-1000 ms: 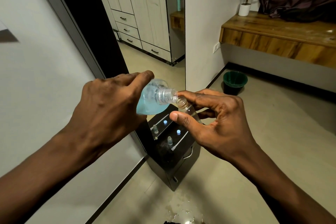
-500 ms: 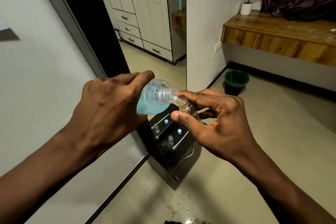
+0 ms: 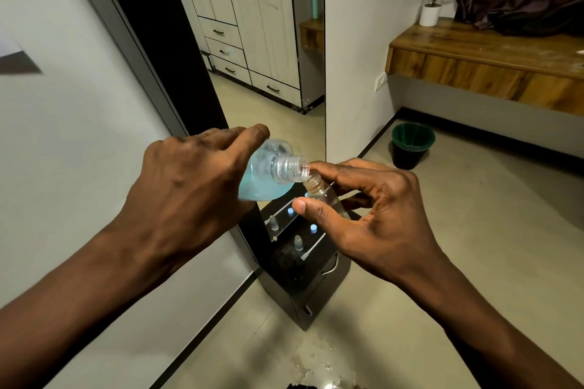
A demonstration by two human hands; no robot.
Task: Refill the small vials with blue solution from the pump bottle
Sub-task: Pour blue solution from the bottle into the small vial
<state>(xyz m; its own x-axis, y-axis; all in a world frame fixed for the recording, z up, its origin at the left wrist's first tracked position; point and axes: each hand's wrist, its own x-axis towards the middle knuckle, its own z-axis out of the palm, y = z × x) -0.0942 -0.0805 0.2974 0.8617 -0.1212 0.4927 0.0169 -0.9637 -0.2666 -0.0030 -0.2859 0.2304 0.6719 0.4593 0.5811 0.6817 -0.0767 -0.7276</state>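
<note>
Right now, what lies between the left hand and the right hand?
In the head view, the uncapped neck of the tilted bottle meets the mouth of the small vial between the left hand and the right hand.

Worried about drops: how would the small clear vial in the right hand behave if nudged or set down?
The vial looks clear with no blue showing, so it is probably very light. Its narrow, rounded body, pinched by the right hand, would likely tip or roll when nudged.

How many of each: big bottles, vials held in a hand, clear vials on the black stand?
Big bottle: 1
Vial in the right hand: 1
Clear vials on the black stand: 2
Total: 4
</note>
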